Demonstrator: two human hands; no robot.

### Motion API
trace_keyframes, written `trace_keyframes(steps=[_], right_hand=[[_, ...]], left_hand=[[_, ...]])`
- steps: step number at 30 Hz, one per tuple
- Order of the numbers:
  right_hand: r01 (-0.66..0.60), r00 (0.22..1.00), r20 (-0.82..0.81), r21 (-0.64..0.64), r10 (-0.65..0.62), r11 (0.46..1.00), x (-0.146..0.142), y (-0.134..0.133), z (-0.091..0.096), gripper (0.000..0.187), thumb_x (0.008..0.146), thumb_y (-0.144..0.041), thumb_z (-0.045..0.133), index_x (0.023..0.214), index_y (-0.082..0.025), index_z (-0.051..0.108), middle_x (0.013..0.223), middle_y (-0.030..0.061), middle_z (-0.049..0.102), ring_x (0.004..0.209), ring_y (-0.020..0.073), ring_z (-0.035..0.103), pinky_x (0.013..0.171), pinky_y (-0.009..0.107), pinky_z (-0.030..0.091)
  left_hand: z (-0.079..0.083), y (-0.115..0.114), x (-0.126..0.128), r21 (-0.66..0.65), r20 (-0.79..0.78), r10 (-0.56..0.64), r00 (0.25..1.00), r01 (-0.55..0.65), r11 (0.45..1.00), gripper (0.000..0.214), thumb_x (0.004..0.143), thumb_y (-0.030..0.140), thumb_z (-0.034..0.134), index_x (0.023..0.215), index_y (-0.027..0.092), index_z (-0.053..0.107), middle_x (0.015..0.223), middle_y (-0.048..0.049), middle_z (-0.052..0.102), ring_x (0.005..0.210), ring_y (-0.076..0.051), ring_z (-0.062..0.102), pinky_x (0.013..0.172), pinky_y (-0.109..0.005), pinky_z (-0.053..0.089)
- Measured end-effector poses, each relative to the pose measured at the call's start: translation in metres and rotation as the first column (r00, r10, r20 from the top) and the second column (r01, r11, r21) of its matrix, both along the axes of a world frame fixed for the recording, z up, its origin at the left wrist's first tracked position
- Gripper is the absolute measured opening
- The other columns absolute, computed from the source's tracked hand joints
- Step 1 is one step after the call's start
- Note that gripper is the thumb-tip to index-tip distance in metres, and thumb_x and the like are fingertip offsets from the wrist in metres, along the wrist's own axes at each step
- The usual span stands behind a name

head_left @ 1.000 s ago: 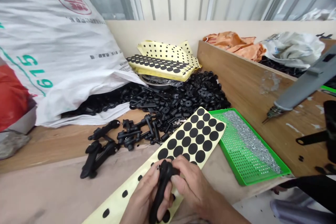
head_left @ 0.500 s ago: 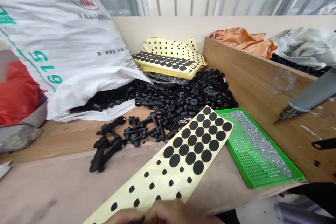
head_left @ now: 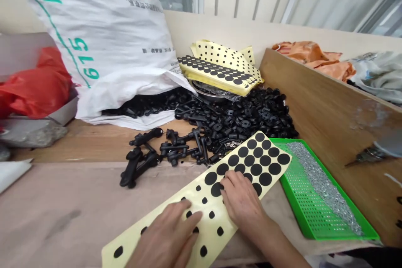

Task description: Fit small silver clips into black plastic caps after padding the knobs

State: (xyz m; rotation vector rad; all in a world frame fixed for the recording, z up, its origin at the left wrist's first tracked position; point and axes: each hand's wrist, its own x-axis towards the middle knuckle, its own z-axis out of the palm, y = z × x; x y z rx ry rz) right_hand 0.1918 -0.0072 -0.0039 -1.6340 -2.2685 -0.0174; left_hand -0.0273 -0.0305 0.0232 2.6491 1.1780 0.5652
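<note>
A long yellow backing sheet [head_left: 201,201] with round black pads lies across the table in front of me. My left hand [head_left: 168,238] rests flat on its lower part, fingers stretched out and holding nothing. My right hand [head_left: 241,201] lies on the sheet just below the big black pads [head_left: 257,161], its fingertips bent down onto one pad at the row's edge. A loose group of black plastic parts [head_left: 147,161] lies just beyond the sheet.
A heap of black parts [head_left: 238,117] spills from a big white sack [head_left: 103,42]. More yellow pad sheets [head_left: 220,69] lie on top behind. A green perforated tray [head_left: 317,192] with small metal bits sits right. A wooden divider [head_left: 329,104] and a grey tool tip [head_left: 367,155] stand further right.
The black part that both hands held a second ago is gone from them. The hands dropped out of view, then came back onto the yellow sheet. The view has swung left.
</note>
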Motion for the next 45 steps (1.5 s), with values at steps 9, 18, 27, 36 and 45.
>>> trace_keyframes(steps=[9,18,27,36,45], right_hand=[[-0.044,0.990,-0.135,0.035,0.048,0.998,0.007,-0.011,0.000,0.019,0.087,-0.007,0.040,0.080,-0.017,0.054,0.086,0.0073,0.054,0.076,0.0207,0.048,0.069,0.035,0.039],[-0.071,0.997,-0.010,0.084,0.072,0.994,0.007,0.001,0.006,0.021,0.085,-0.005,0.040,0.079,-0.016,0.057,0.084,0.0096,0.053,0.078,0.0225,0.048,0.067,0.035,0.042],[-0.060,0.998,-0.015,0.125,0.063,0.990,-0.001,-0.009,0.003,0.024,0.084,-0.001,0.038,0.079,-0.015,0.057,0.084,0.0103,0.056,0.076,0.0220,0.048,0.067,0.035,0.042],[-0.130,0.935,-0.348,-0.140,0.074,0.982,0.004,-0.005,0.022,0.016,0.086,-0.009,0.042,0.079,-0.020,0.051,0.085,0.0043,0.053,0.078,0.0174,0.053,0.070,0.030,0.046],[-0.074,0.944,-0.329,-0.085,0.042,0.994,0.012,-0.002,0.014,0.013,0.087,-0.012,0.042,0.091,-0.019,0.053,0.095,0.0075,0.052,0.081,0.0177,0.056,0.070,0.029,0.049]], left_hand=[[-0.006,0.030,0.064,-0.061,-0.327,-0.014,0.945,-0.007,0.998,0.028,0.083,0.012,0.047,0.106,0.022,0.059,0.103,-0.0076,0.060,0.091,-0.026,0.055,0.070,-0.038,0.047],[-0.014,0.031,0.063,-0.089,-0.308,-0.021,0.951,-0.007,0.996,0.024,0.085,0.011,0.042,0.102,0.021,0.056,0.099,-0.0072,0.058,0.088,-0.026,0.053,0.067,-0.039,0.044],[-0.024,0.028,0.061,-0.028,-0.273,-0.010,0.962,0.002,1.000,0.024,0.083,0.013,0.046,0.104,0.020,0.054,0.110,-0.0093,0.056,0.091,-0.026,0.051,0.068,-0.039,0.042],[-0.030,0.026,0.061,0.052,-0.239,0.000,0.971,0.012,0.999,0.025,0.083,0.009,0.044,0.104,0.018,0.054,0.107,-0.0104,0.056,0.089,-0.026,0.051,0.065,-0.038,0.039],[-0.030,0.026,0.060,0.074,-0.238,0.016,0.971,0.002,0.997,0.025,0.084,0.007,0.043,0.103,0.018,0.055,0.099,-0.0086,0.057,0.087,-0.025,0.051,0.065,-0.036,0.039]])
